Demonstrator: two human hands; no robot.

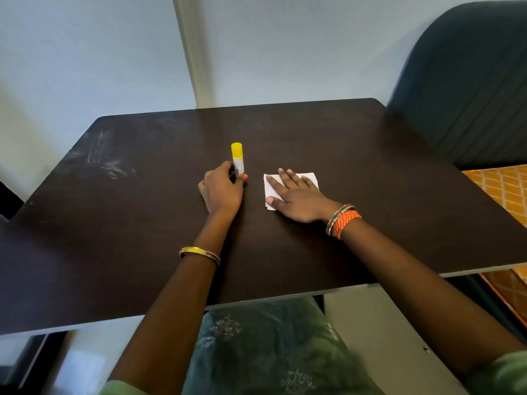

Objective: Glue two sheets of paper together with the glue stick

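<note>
A glue stick (237, 157) with a yellow cap and a white label stands upright near the middle of the dark table (142, 209). My left hand (222, 192) grips its lower end, fingers closed around it. Just to the right lies a small white paper (309, 178), roughly square; I cannot tell whether it is one sheet or two stacked. My right hand (296, 198) rests flat on it with fingers spread, covering most of it.
A dark upholstered chair (467, 81) stands at the table's far right corner. An orange patterned cloth (504, 189) lies at the right edge. Pale scuff marks (108, 158) streak the table's far left. A wall runs behind the table.
</note>
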